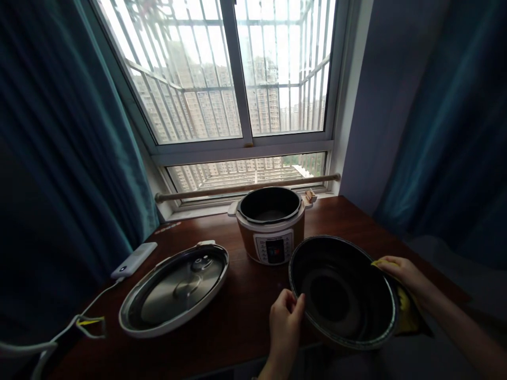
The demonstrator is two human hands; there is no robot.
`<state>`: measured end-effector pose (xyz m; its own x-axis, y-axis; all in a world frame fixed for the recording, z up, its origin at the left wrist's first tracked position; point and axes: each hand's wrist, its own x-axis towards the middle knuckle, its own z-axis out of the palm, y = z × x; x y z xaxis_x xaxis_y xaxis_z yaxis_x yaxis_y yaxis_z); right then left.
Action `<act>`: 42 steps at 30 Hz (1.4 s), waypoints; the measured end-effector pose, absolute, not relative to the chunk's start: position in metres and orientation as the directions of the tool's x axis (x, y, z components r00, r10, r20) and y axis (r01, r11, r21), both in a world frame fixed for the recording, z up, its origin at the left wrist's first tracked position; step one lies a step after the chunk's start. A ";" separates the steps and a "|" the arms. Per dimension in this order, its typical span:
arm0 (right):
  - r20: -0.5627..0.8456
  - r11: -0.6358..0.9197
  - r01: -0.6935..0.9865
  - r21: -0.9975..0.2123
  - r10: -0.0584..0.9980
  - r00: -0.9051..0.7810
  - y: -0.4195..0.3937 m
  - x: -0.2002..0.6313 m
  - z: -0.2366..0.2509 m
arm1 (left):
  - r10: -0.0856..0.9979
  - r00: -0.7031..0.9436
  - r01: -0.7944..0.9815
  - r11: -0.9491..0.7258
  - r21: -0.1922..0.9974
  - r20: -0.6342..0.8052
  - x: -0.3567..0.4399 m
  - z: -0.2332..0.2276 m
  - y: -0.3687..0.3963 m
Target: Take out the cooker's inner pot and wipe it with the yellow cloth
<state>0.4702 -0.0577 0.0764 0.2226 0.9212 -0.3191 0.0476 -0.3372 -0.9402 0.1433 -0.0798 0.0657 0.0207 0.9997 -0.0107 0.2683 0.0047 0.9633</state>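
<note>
My left hand (285, 327) pinches the near left rim of a dark inner pot (336, 295), which is tilted so that its inside faces me. On the pot's right side, my right hand (404, 274) grips a yellow cloth (406, 314) against the rim and outer wall. Just behind the pot stands an electric pressure cooker (271, 232), uncovered, with a dark interior and a control panel on its front. Its round lid (178, 290) lies to the left, metal underside up.
A brown wooden table (241, 316) carries these things. At its left is a white power bank (134, 259) with a white cable (95, 301). A barred window (245, 79) and a horizontal rail (249, 186) are behind, with blue curtains (71, 132) alongside.
</note>
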 end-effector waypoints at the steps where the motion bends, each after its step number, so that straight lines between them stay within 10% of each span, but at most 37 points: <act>1: -0.327 -0.344 0.044 -0.938 0.919 0.221 -0.056 0.469 0.076 | 1.000 0.021 0.274 0.006 0.962 -0.012 0.143 0.065 -0.079; 42: -0.216 -0.246 0.147 -0.958 0.956 0.197 -0.066 0.358 0.079 | 0.959 -0.284 0.040 0.035 0.999 -0.023 0.056 0.044 -0.103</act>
<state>0.3577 -0.0658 0.0787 0.1967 0.9565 -0.2156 0.1471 -0.2462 -0.9580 0.0560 -0.1032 0.0442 -0.2835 0.9587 -0.0227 0.0397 0.0354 0.9986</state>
